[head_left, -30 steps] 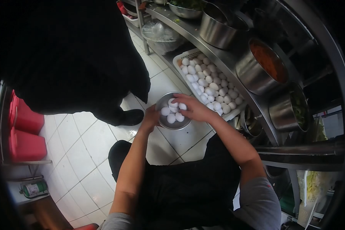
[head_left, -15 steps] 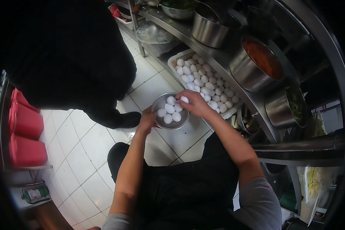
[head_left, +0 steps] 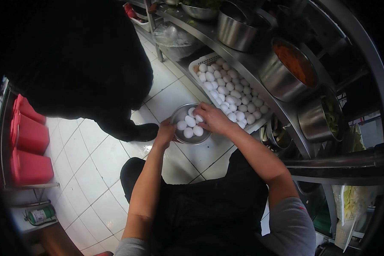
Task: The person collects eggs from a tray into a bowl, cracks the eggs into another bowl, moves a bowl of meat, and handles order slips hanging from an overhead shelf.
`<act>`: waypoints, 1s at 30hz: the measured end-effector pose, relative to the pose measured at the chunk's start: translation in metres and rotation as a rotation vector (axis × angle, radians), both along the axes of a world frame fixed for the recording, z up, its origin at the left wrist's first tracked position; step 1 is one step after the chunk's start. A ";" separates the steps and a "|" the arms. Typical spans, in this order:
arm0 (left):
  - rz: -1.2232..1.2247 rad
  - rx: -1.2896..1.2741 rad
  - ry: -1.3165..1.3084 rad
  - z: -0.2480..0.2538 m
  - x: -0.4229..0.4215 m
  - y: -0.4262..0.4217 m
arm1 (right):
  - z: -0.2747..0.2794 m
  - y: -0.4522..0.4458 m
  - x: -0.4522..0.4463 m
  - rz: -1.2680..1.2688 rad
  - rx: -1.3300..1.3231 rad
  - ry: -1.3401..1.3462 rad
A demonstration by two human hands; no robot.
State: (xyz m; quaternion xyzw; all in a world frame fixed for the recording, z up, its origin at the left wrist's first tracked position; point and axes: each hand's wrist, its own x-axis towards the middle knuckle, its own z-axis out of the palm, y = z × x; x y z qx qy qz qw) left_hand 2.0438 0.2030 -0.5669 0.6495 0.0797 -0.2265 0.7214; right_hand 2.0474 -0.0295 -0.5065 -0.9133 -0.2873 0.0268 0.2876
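Observation:
A round metal bowl with several white eggs in it is held low over the tiled floor. My left hand grips its left rim, with the fingers partly hidden behind the wall. Over the right side of the bowl, my right hand has its fingers curled round a white egg, which they partly cover. Just beyond that hand, a white plastic basket filled with many white eggs sits on the low shelf.
Above the basket, a metal shelf carries a pot of shredded orange food, a pot of green pieces and another steel pot. A person in dark clothes stands at the left, shoe near the bowl. Red bins line the left side.
My right hand has lowered its egg from the bowl's right rim into the bowl among the others. My left hand keeps its hold on the rim. The view has shifted slightly.

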 end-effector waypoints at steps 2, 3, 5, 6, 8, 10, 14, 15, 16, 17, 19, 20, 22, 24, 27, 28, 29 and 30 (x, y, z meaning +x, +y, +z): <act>-0.009 0.011 0.009 0.005 -0.002 -0.001 | -0.004 0.000 0.000 0.037 -0.010 -0.059; -0.007 0.010 0.010 0.008 -0.003 -0.001 | -0.007 0.000 0.000 0.040 -0.010 -0.057; -0.012 0.018 0.013 0.015 -0.003 -0.002 | -0.007 0.001 0.000 0.043 -0.020 -0.060; -0.010 0.019 0.015 0.016 -0.003 -0.002 | -0.008 0.002 0.000 0.045 -0.020 -0.058; 0.006 0.001 0.038 0.013 -0.002 -0.001 | -0.004 0.003 -0.001 -0.008 -0.039 -0.002; -0.004 0.017 0.033 0.010 -0.001 0.000 | -0.001 0.003 -0.001 -0.019 -0.042 0.020; -0.029 0.043 0.036 0.006 0.001 0.000 | -0.006 0.002 0.002 0.029 -0.048 -0.041; -0.030 0.043 0.036 0.006 0.001 0.000 | -0.008 0.002 0.003 0.028 -0.047 -0.041; -0.018 0.033 0.039 0.006 0.000 0.000 | -0.009 0.003 0.003 0.042 -0.045 -0.078; -0.008 0.022 0.042 0.007 0.000 -0.001 | -0.011 0.003 0.003 0.056 -0.043 -0.115; -0.016 0.030 0.041 0.010 0.000 -0.002 | -0.013 0.004 0.002 0.056 -0.043 -0.117; -0.024 0.038 0.040 0.013 0.000 -0.003 | -0.014 0.004 0.002 0.057 -0.042 -0.118; -0.030 0.032 0.042 0.017 -0.001 -0.003 | -0.016 0.005 0.003 0.068 -0.068 -0.087; -0.038 0.026 0.043 0.019 -0.001 -0.004 | -0.019 0.005 0.004 0.077 -0.095 -0.057; -0.048 0.012 0.079 0.016 -0.001 -0.003 | -0.020 0.008 0.003 0.084 -0.101 -0.057; -0.043 0.011 0.082 0.014 0.000 -0.003 | -0.020 0.009 0.003 0.104 -0.122 -0.080; -0.039 0.009 0.085 0.013 0.000 -0.003 | -0.021 0.009 0.003 0.123 -0.143 -0.103; -0.040 0.009 0.084 0.012 0.000 -0.003 | -0.021 0.011 0.003 0.122 -0.143 -0.105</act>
